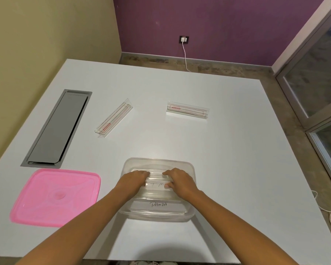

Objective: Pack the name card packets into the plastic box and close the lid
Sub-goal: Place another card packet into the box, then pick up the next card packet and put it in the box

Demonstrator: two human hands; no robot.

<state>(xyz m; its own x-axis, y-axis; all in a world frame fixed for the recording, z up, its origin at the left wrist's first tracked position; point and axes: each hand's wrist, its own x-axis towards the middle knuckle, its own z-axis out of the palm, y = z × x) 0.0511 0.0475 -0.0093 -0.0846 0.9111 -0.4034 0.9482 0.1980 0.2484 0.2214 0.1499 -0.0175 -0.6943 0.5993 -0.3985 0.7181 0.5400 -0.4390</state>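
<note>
Clear rectangular plastic box (157, 189) is set at 6 o'clock on the white table (227, 159). Inside it, a clear name card packet (157, 183) is gripped at both ends: left hand (135, 180) and right hand (179, 180), fingers curled closed around it. Two more clear red-printed packets are left on the table at 11 o'clock (114, 118) and 1 o'clock (187, 109). Pink plastic lid (55, 197) is lying flat at 8 o'clock, off the box.
</note>
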